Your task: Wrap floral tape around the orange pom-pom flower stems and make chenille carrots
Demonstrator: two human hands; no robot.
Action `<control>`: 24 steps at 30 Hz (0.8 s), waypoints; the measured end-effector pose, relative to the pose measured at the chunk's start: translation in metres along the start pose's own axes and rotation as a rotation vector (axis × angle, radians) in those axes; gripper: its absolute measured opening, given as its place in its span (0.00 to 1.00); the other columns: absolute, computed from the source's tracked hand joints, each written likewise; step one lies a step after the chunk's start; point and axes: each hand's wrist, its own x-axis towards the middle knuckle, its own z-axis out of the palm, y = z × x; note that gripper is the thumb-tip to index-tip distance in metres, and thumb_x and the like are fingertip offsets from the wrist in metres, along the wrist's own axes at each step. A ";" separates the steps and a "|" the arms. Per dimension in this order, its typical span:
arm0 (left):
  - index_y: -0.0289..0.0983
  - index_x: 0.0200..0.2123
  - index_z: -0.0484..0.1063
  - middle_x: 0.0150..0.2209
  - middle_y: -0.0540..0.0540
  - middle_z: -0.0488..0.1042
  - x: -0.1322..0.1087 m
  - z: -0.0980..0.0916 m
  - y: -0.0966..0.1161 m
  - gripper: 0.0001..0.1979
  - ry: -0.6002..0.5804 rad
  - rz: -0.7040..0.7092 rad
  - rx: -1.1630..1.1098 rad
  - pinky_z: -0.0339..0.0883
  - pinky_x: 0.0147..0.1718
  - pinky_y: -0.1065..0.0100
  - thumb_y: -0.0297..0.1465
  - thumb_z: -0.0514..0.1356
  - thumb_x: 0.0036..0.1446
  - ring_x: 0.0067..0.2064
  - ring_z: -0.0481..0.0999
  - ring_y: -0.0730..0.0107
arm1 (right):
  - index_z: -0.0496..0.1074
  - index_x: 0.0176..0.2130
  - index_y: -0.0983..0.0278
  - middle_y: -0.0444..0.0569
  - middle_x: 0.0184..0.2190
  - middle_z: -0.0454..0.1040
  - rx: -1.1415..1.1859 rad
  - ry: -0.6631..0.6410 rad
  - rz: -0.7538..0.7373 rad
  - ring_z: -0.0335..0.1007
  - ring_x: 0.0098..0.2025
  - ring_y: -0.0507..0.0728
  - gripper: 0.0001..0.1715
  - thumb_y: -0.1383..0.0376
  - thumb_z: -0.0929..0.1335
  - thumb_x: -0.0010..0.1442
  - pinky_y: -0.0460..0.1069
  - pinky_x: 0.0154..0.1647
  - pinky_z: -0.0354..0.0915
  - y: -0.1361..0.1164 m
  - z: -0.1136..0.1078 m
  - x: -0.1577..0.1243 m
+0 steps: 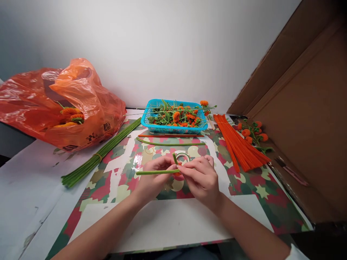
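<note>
Both my hands meet over the middle of the table. Between their fingertips is a bent green pipe cleaner (155, 172), one end reaching left across my left hand (159, 173), the other sticking up. My right hand (200, 175) pinches it near the bend. A small orange piece (178, 174) shows just under the fingers; its shape is mostly hidden. My left fingers are curled around the same spot. Right behind the hands lies a roll of tape (183, 157), partly covered by them.
A blue basket (173, 129) holds orange and green pipe-cleaner flowers. An orange plastic bag (100, 104) and a bundle of green pipe cleaners (100, 155) lie left. Orange pipe cleaners (238, 144), finished flowers (253, 131) and a pink-handled tool (295, 173) lie right, beside cardboard (303, 108).
</note>
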 end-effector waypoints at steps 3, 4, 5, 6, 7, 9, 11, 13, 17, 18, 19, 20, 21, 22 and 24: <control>0.37 0.29 0.73 0.26 0.50 0.74 0.001 -0.001 -0.003 0.09 -0.017 -0.018 -0.033 0.69 0.27 0.72 0.37 0.64 0.53 0.27 0.74 0.72 | 0.75 0.39 0.56 0.42 0.32 0.79 -0.040 -0.037 -0.011 0.68 0.33 0.54 0.15 0.74 0.66 0.59 0.54 0.36 0.51 0.003 0.000 0.000; 0.37 0.29 0.73 0.26 0.50 0.74 0.001 -0.001 -0.003 0.08 -0.014 -0.015 -0.017 0.69 0.27 0.72 0.36 0.64 0.53 0.28 0.74 0.72 | 0.75 0.39 0.56 0.42 0.32 0.79 -0.047 -0.046 -0.004 0.68 0.33 0.54 0.15 0.74 0.66 0.59 0.54 0.36 0.51 0.003 0.000 0.000; 0.37 0.29 0.73 0.26 0.50 0.74 0.001 -0.001 -0.003 0.08 -0.003 -0.006 0.010 0.69 0.28 0.72 0.36 0.64 0.53 0.28 0.74 0.72 | 0.75 0.39 0.56 0.42 0.32 0.79 -0.048 -0.050 0.003 0.68 0.33 0.54 0.14 0.74 0.66 0.59 0.54 0.37 0.51 0.004 0.000 -0.001; 0.36 0.29 0.73 0.27 0.49 0.74 0.000 -0.002 -0.003 0.08 0.003 0.010 0.038 0.69 0.28 0.72 0.35 0.64 0.53 0.29 0.75 0.71 | 0.75 0.38 0.56 0.42 0.31 0.79 -0.044 -0.050 0.013 0.68 0.32 0.54 0.14 0.74 0.66 0.59 0.54 0.37 0.51 0.004 0.000 -0.001; 0.37 0.31 0.74 0.29 0.48 0.75 -0.001 -0.002 -0.002 0.07 0.001 0.032 0.057 0.70 0.30 0.71 0.35 0.64 0.53 0.32 0.75 0.69 | 0.75 0.38 0.56 0.42 0.31 0.79 -0.036 -0.042 0.022 0.68 0.32 0.54 0.13 0.73 0.66 0.59 0.54 0.36 0.51 0.004 0.000 -0.001; 0.37 0.35 0.74 0.35 0.46 0.76 -0.002 -0.003 0.000 0.08 -0.025 0.076 0.060 0.71 0.36 0.69 0.33 0.65 0.52 0.38 0.76 0.66 | 0.75 0.37 0.57 0.42 0.30 0.79 -0.021 -0.011 0.029 0.68 0.31 0.54 0.12 0.73 0.67 0.59 0.54 0.36 0.52 0.005 -0.001 -0.001; 0.38 0.37 0.73 0.40 0.45 0.76 -0.004 -0.003 0.000 0.11 -0.040 0.113 0.030 0.71 0.40 0.68 0.32 0.67 0.49 0.44 0.75 0.62 | 0.75 0.38 0.56 0.42 0.30 0.79 -0.019 0.006 0.020 0.68 0.31 0.54 0.12 0.73 0.67 0.58 0.54 0.36 0.52 0.005 -0.001 -0.002; 0.38 0.35 0.73 0.41 0.44 0.76 -0.005 -0.002 -0.002 0.10 -0.013 0.111 0.001 0.71 0.40 0.68 0.33 0.67 0.49 0.46 0.75 0.61 | 0.75 0.40 0.55 0.42 0.31 0.79 -0.034 0.005 0.017 0.68 0.32 0.54 0.14 0.73 0.67 0.58 0.54 0.36 0.52 0.004 -0.001 -0.002; 0.36 0.31 0.73 0.44 0.42 0.77 -0.005 0.002 -0.006 0.08 0.069 0.053 -0.010 0.72 0.37 0.67 0.36 0.63 0.54 0.44 0.77 0.59 | 0.76 0.41 0.54 0.44 0.34 0.80 -0.054 -0.001 0.029 0.70 0.34 0.55 0.15 0.72 0.67 0.59 0.55 0.38 0.54 0.003 0.001 -0.002; 0.36 0.30 0.74 0.45 0.42 0.77 -0.005 0.003 -0.007 0.09 0.091 0.061 -0.009 0.73 0.38 0.66 0.36 0.63 0.54 0.45 0.77 0.58 | 0.76 0.41 0.55 0.44 0.33 0.80 -0.043 0.009 0.040 0.70 0.34 0.55 0.14 0.71 0.67 0.59 0.55 0.38 0.55 0.003 0.002 -0.002; 0.36 0.30 0.74 0.45 0.42 0.77 -0.005 0.004 -0.007 0.09 0.110 0.075 -0.012 0.73 0.40 0.65 0.36 0.63 0.54 0.46 0.76 0.57 | 0.76 0.41 0.55 0.44 0.33 0.80 -0.026 0.026 0.060 0.70 0.34 0.55 0.13 0.71 0.67 0.59 0.54 0.38 0.56 0.002 0.003 -0.002; 0.36 0.30 0.74 0.46 0.42 0.77 -0.006 0.005 -0.006 0.09 0.124 0.083 -0.018 0.73 0.41 0.65 0.36 0.63 0.54 0.47 0.76 0.57 | 0.75 0.41 0.55 0.44 0.33 0.79 -0.006 0.050 0.084 0.70 0.34 0.55 0.13 0.71 0.67 0.59 0.54 0.37 0.58 0.002 0.004 -0.002; 0.37 0.30 0.74 0.47 0.42 0.76 -0.006 0.006 -0.006 0.09 0.132 0.082 -0.028 0.73 0.41 0.64 0.37 0.63 0.54 0.49 0.75 0.56 | 0.74 0.41 0.55 0.44 0.32 0.79 0.014 0.073 0.100 0.70 0.34 0.55 0.13 0.71 0.67 0.59 0.54 0.37 0.59 0.002 0.005 -0.003; 0.37 0.30 0.74 0.46 0.42 0.77 -0.006 0.006 -0.006 0.09 0.134 0.072 -0.040 0.74 0.41 0.64 0.37 0.63 0.54 0.49 0.75 0.56 | 0.74 0.41 0.55 0.44 0.32 0.79 0.030 0.089 0.102 0.70 0.33 0.55 0.13 0.72 0.67 0.59 0.53 0.37 0.60 0.001 0.006 -0.004; 0.37 0.32 0.74 0.44 0.42 0.77 -0.005 0.008 -0.005 0.10 0.123 0.010 -0.087 0.75 0.38 0.65 0.39 0.64 0.53 0.46 0.77 0.57 | 0.72 0.41 0.55 0.43 0.32 0.79 0.042 0.096 0.066 0.70 0.33 0.55 0.14 0.73 0.66 0.59 0.53 0.36 0.60 0.002 0.006 -0.005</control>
